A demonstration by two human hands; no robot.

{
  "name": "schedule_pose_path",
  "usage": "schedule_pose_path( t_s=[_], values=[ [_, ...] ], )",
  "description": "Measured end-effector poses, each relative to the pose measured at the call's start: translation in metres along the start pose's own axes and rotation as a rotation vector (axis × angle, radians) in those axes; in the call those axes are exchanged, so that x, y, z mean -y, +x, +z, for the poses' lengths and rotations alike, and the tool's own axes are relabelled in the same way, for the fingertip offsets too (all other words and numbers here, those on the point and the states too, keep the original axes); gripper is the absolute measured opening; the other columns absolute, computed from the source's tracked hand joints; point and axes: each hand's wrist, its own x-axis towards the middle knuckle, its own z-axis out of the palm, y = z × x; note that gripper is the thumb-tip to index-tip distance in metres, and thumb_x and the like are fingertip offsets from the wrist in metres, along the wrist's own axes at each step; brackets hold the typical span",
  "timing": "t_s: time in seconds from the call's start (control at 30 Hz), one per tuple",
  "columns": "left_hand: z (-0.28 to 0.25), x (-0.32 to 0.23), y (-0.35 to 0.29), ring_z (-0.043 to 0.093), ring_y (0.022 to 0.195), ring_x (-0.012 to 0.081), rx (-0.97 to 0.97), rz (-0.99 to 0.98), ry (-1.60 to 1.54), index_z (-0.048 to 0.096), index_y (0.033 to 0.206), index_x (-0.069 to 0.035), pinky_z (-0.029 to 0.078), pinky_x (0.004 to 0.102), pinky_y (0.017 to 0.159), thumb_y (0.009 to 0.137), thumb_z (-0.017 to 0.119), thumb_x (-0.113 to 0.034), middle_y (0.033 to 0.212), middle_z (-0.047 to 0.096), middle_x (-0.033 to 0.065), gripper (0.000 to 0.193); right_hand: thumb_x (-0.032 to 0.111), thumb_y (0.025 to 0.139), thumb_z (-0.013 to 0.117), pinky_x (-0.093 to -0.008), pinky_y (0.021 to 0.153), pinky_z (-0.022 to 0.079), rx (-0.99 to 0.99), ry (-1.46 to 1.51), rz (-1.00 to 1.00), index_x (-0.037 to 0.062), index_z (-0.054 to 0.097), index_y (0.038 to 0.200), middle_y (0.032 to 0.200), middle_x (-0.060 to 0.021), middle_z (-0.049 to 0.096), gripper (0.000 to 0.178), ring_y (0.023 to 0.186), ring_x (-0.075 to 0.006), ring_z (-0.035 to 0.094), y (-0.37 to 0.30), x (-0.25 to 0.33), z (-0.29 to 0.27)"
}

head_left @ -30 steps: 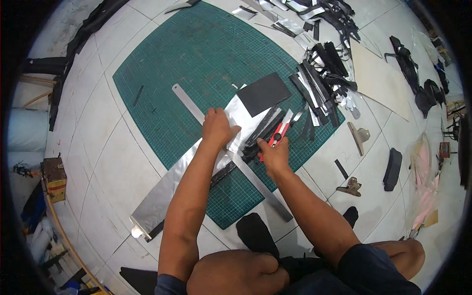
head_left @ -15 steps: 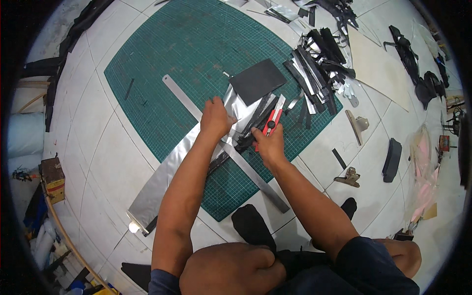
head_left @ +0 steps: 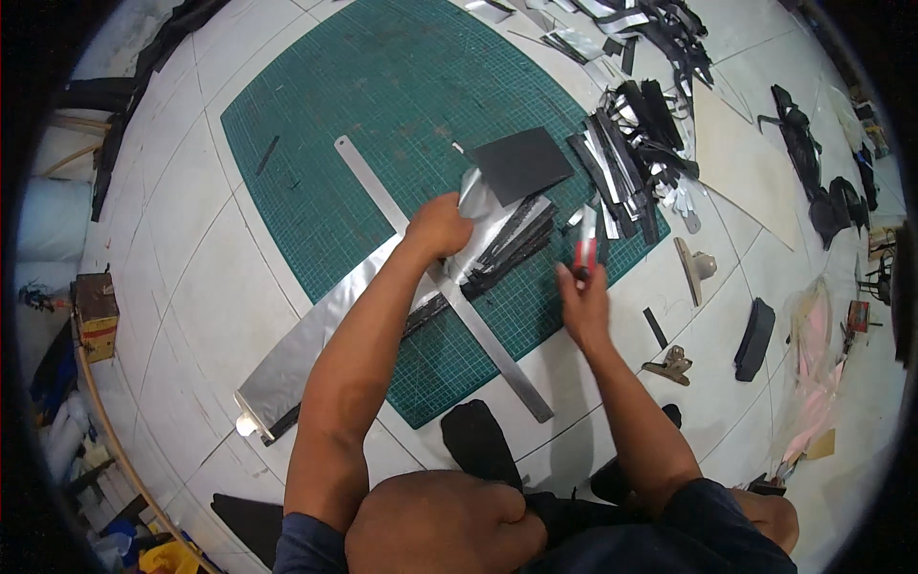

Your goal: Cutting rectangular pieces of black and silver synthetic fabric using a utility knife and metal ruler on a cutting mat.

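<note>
My left hand is closed on a silver sheet that runs diagonally over a green cutting mat. A black rectangular piece rests at the sheet's far end. Crossing the sheet's line is a steel ruler; my hand and arm hide part of the crossing. Black and silver strips lie bunched along the right edge of the sheet. To their right, my right hand grips a red utility knife, its tip pointing away from me and slightly blurred.
A heap of black and silver offcuts covers the mat's right edge. Bulldog clips lie on the tiles, and another clip bites the sheet's near end. A pale board and a dark block are farther right.
My right hand has moved right with the utility knife, away from the strips. My left hand stays on the sheet, shifted slightly. The whole view has also shifted a little.
</note>
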Motion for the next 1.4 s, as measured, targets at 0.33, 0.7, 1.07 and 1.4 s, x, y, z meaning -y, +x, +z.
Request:
schedule_pose_path(
  t_s=[0.33, 0.7, 1.07, 1.4],
  values=[
    [-0.029, -0.029, -0.002, 0.066, 0.090, 0.0237, -0.069, 0.094, -0.496, 0.062, 0.119, 0.003, 0.051, 0.0362, 0.083, 0.081, 0.070, -0.015, 0.102, 0.070, 0.0145, 0.044, 0.035, 0.094, 0.066, -0.0405, 0.073, 0.052, -0.253, -0.556, -0.091, 0.0057, 0.057, 0.121, 0.103, -0.0137, 0.061, 0.041, 0.086, -0.0302, 0.065, -0.013, -0.072, -0.103],
    [0.048, -0.039, -0.058, 0.061, 0.105, 0.0252, -0.174, -0.128, -1.371, 0.051, 0.129, 0.002, 0.050, 0.0392, 0.094, 0.088, 0.067, -0.011, 0.118, 0.061, 0.0126, 0.046, 0.030, 0.086, 0.077, -0.0349, 0.084, 0.049, -0.033, -0.053, 0.027, -0.0004, 0.055, 0.125, 0.111, -0.0133, 0.055, 0.054, 0.097, -0.0231, 0.058, -0.041, -0.034, -0.061],
    [0.123, -0.067, -0.111, 0.060, 0.109, 0.0211, -0.176, -0.202, -1.514, 0.048, 0.130, 0.003, 0.050, 0.0330, 0.092, 0.093, 0.063, -0.007, 0.124, 0.059, 0.0121, 0.042, 0.012, 0.092, 0.070, -0.0298, 0.080, 0.052, -0.089, 1.108, 0.513, -0.0033, 0.064, 0.113, 0.110, -0.0100, 0.068, 0.027, 0.092, -0.0171, 0.066, -0.038, 0.040, 0.016],
    [0.076, -0.015, -0.058, 0.062, 0.110, 0.0268, 0.335, -0.317, -1.699, 0.057, 0.122, 0.003, 0.047, 0.0402, 0.099, 0.090, 0.069, -0.022, 0.116, 0.065, 0.0159, 0.043, 0.014, 0.088, 0.074, -0.0338, 0.084, 0.054, 0.239, 0.822, 0.552, -0.0004, 0.061, 0.119, 0.110, -0.0100, 0.068, 0.037, 0.094, -0.0193, 0.067, -0.018, -0.035, -0.047]
  ],
)
